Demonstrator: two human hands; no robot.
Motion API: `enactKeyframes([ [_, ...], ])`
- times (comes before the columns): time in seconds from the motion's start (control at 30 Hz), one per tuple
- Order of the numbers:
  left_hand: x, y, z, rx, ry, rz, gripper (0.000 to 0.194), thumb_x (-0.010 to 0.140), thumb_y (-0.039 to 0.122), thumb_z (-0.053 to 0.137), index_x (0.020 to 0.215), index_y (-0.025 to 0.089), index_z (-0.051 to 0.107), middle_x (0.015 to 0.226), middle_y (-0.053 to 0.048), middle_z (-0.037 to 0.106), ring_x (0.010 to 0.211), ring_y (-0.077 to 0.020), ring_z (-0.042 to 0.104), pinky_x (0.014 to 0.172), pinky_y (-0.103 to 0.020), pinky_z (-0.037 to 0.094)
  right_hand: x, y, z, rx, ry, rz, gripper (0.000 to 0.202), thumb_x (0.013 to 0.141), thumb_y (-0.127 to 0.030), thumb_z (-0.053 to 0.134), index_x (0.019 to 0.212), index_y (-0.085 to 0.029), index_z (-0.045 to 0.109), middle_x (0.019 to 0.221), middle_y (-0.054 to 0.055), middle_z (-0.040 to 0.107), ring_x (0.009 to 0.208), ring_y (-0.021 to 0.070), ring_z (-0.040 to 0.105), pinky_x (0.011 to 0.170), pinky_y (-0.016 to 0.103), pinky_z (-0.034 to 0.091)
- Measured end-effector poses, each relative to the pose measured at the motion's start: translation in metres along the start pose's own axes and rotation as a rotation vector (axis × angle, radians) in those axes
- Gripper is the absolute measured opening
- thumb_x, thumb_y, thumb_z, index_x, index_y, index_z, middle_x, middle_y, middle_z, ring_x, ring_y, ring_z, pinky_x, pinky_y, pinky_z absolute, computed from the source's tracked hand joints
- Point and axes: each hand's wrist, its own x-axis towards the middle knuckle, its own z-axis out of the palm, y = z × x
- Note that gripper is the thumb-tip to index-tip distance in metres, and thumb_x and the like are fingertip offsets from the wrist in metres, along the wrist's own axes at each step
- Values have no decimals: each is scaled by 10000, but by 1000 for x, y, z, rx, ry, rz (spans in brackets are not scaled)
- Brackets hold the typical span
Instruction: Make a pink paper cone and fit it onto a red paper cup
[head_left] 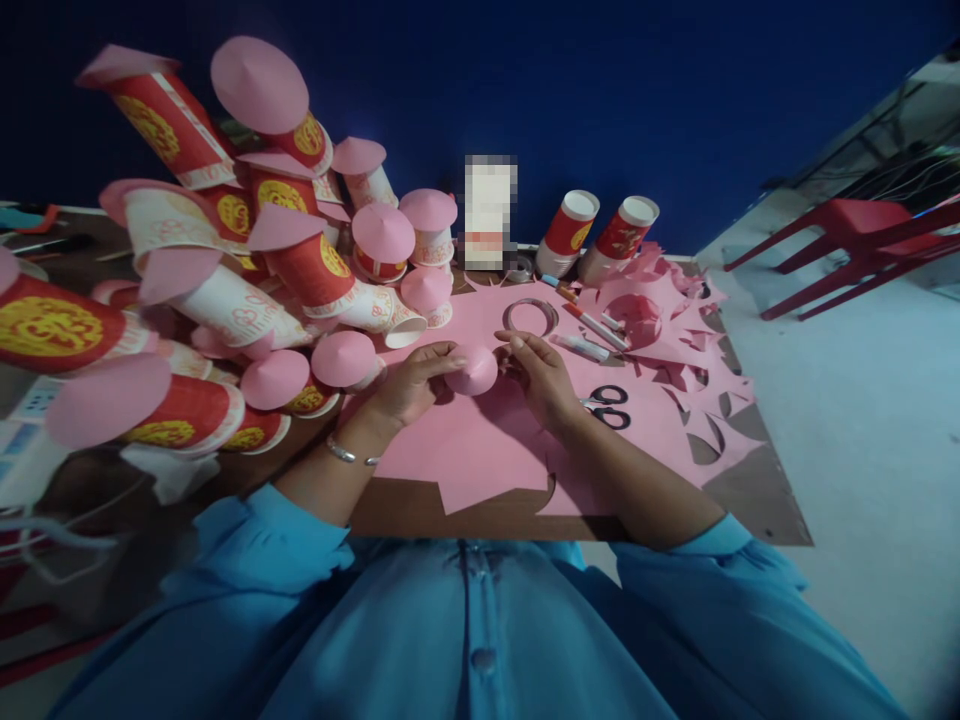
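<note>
Pink, the paper cone point(474, 372) is pinched in the left hand point(420, 380) between the near and far edges of the table point(401, 508), the right hand point(541, 376) half curled beside it, its grip unclear, scissors point(604, 404) toward the right edge and cups point(322, 278) crowding the left

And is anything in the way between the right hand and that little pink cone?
Nothing visible: the right hand is close beside the pink cone, which the left hand holds. The scissors lie off to the right.
</note>
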Motion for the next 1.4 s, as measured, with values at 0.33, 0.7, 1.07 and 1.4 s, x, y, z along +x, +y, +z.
enactKeyframes([
  [0.33, 0, 1, 4, -16, -2, -20, 339, 653, 381, 868, 841, 172, 680, 740, 7, 645, 640, -114, 546, 549, -223, 348, -1, -1, 1, -65, -139, 3, 602, 623, -344, 972, 1138, -251, 674, 770, -64, 667, 696, 115, 596, 670, 249, 479],
  [0.7, 0, 1, 1, 4, -5, -12, 341, 688, 402, 856, 768, 188, 603, 641, 43, 498, 536, -87, 432, 477, -218, 258, 1, 1, -4, -132, 95, -63, 324, 815, -528, 803, 900, -223, 736, 755, 16, 699, 726, 163, 618, 733, 325, 531],
  [1.07, -2, 4, 4, -15, 2, -16, 351, 656, 397, 864, 775, 187, 610, 619, 52, 489, 517, -81, 413, 470, -218, 246, 1, 3, -5, -183, 12, -75, 405, 802, -631, 808, 894, -236, 807, 912, 56, 711, 834, 199, 605, 769, 360, 530],
  [1.4, -1, 0, 2, -16, -18, -44, 379, 655, 410, 888, 831, 180, 645, 663, 40, 545, 558, -89, 469, 497, -207, 299, -1, 1, -4, -157, -93, 39, 361, 729, -486, 899, 676, -189, 701, 649, -23, 605, 622, 113, 465, 616, 276, 348],
])
